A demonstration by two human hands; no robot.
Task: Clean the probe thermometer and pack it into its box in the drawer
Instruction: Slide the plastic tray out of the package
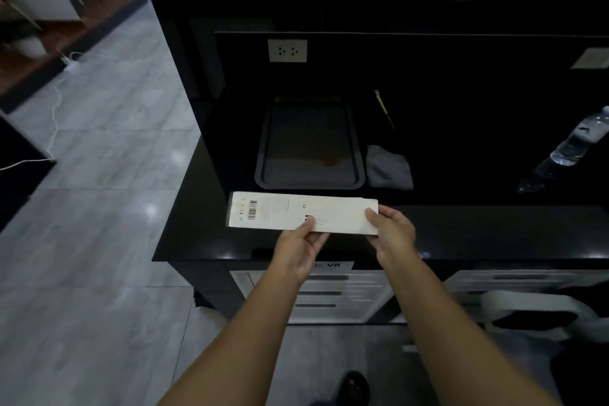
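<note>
A long white cardboard box (pixel 280 213) with a barcode at its left end is held flat just above the front of the black counter (pixel 197 234). My left hand (pixel 301 249) grips its near edge around the middle, and my right hand (pixel 390 232) grips its right end. The probe thermometer (pixel 384 108), thin with a yellow part, lies on the counter farther back, right of a dark tray (pixel 263 155). A grey cloth (pixel 389 168) sits crumpled beside the tray's right edge. White drawers (pixel 333 293) stand under the counter below my hands.
A clear plastic water bottle (pixel 573 145) lies tilted at the counter's right. A white wall socket (pixel 287 50) is on the back panel. Grey tiled floor with a white cable (pixel 54 115) runs along the left. A white chair back (pixel 527 310) is at the lower right.
</note>
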